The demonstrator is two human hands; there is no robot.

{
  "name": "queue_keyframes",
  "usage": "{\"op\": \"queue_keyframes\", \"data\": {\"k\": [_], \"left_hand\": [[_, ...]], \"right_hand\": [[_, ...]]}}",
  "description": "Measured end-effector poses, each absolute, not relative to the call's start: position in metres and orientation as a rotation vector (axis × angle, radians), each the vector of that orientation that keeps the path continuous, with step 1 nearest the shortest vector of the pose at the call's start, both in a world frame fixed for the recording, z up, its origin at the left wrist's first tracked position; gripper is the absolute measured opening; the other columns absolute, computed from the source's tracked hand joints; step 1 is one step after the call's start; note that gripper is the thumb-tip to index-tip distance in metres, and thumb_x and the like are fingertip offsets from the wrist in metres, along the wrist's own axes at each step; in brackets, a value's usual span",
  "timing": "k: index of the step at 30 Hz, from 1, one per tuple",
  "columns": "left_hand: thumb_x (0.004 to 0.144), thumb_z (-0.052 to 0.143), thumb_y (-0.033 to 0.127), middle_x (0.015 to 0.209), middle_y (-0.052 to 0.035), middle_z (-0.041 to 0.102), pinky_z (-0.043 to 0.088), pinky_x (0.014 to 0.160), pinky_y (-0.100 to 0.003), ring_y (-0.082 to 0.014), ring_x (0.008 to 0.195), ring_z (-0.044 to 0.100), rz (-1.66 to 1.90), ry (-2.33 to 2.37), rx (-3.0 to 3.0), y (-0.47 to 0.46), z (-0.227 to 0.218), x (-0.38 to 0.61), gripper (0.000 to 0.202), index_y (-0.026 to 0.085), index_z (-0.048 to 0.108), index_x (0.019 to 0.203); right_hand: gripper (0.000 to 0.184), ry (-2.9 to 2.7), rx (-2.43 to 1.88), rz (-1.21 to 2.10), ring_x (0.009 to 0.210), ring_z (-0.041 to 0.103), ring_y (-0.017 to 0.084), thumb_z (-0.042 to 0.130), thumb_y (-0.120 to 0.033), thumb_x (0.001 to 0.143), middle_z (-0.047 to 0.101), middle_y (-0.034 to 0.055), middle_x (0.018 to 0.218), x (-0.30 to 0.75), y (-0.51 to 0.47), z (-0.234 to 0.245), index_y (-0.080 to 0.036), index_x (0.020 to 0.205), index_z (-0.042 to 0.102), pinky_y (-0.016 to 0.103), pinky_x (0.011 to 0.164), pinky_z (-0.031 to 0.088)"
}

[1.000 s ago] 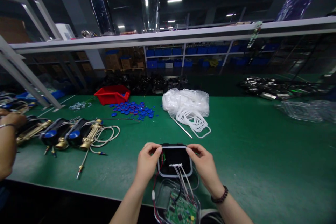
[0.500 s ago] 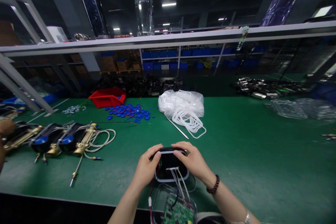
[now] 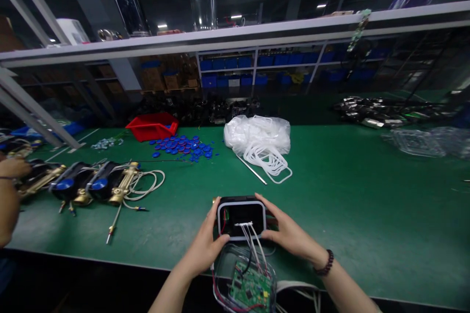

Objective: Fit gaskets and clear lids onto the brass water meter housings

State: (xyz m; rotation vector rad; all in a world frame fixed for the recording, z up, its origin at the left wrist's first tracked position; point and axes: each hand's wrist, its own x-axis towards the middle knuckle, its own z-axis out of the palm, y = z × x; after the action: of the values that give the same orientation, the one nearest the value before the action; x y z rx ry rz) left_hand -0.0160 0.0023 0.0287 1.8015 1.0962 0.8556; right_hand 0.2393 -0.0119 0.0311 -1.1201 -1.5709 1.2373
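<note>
A black meter housing (image 3: 235,232) with its open side toward me sits near the bench's front edge. A pale sealing ring (image 3: 265,215) runs round its rim. My left hand (image 3: 206,244) is closed on the housing's left side, thumb at the lower left corner. My right hand (image 3: 290,234) grips the right side, thumb at the lower right corner. White and dark wires (image 3: 253,242) come out of the housing to a green circuit board (image 3: 249,287) in a clear plastic cover (image 3: 222,266), at the bench's edge.
White rings (image 3: 266,159) lie against a plastic bag (image 3: 257,134), beside a metal rod (image 3: 251,170). Blue caps (image 3: 179,145) are scattered by a red bin (image 3: 152,127). Brass-fitted meters (image 3: 110,183) stand left, near another person's arm (image 3: 8,200). A shelf (image 3: 235,38) spans overhead.
Both hands have moved from the housing's top rim down to its sides, thumbs now at the lower corners. The sealing ring shows more fully. The view has tilted slightly downward.
</note>
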Motion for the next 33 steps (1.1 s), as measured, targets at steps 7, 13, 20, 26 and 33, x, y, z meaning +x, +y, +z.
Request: {"op": "queue_keyframes", "data": {"k": [7, 13, 20, 26, 33], "left_hand": [[0.067, 0.067, 0.007, 0.15, -0.016, 0.029, 0.027, 0.11, -0.053, -0.0303, 0.137, 0.029, 0.841, 1.189, 1.868, -0.002, 0.021, -0.006, 0.098, 0.022, 0.014, 0.147], [0.074, 0.062, 0.012, 0.152, -0.0172, 0.022, 0.023, 0.111, -0.054, -0.0294, 0.139, 0.023, 0.832, 1.228, 1.912, -0.009, 0.018, -0.001, 0.094, 0.021, 0.004, 0.148], [0.065, 0.078, 0.041, 0.152, -0.0189, 0.02, 0.034, 0.104, -0.059, -0.0384, 0.137, 0.026, 0.781, 1.129, 2.207, -0.054, 0.012, -0.049, 0.108, 0.027, 0.01, 0.147], [0.086, 0.051, 0.013, 0.119, -0.013, 0.063, 0.054, 0.088, -0.039, -0.0261, 0.114, 0.058, 0.865, 0.921, 2.638, -0.069, 0.006, -0.051, 0.029, 0.025, 0.06, 0.111], [0.087, 0.047, 0.054, 0.055, 0.0026, 0.051, 0.042, 0.046, -0.02, -0.0114, 0.049, 0.049, 1.128, 1.312, 1.862, -0.055, 0.062, -0.013, 0.04, 0.019, 0.05, 0.068]], "right_hand": [[0.093, -1.657, -1.291, 1.076, 0.136, 0.027, 0.026, 0.074, -0.018, 0.065, 0.03, 0.0132, 0.148, 0.229, -0.018, 0.023, -0.023, 0.145, 0.025, 0.051, 0.11, 0.025], [0.097, -1.735, -1.404, 0.907, 0.137, 0.024, 0.025, 0.071, -0.021, 0.069, 0.025, 0.0161, 0.15, 0.216, -0.022, 0.016, -0.017, 0.147, 0.015, 0.048, 0.112, 0.021], [0.076, -1.775, -1.483, 0.72, 0.13, 0.038, 0.026, 0.06, -0.02, 0.077, 0.039, 0.0099, 0.143, 0.239, -0.047, 0.014, -0.026, 0.145, 0.026, 0.051, 0.107, 0.032], [0.043, -1.713, -1.516, 0.749, 0.114, 0.055, 0.026, 0.057, -0.033, 0.085, 0.057, 0.0086, 0.126, 0.245, -0.068, 0.005, -0.025, 0.127, 0.054, 0.048, 0.096, 0.046], [0.042, -1.718, -1.153, 0.185, 0.115, 0.052, 0.025, 0.042, -0.041, 0.095, 0.056, 0.0066, 0.126, 0.229, -0.09, 0.056, -0.031, 0.135, 0.043, 0.043, 0.094, 0.048]]}}
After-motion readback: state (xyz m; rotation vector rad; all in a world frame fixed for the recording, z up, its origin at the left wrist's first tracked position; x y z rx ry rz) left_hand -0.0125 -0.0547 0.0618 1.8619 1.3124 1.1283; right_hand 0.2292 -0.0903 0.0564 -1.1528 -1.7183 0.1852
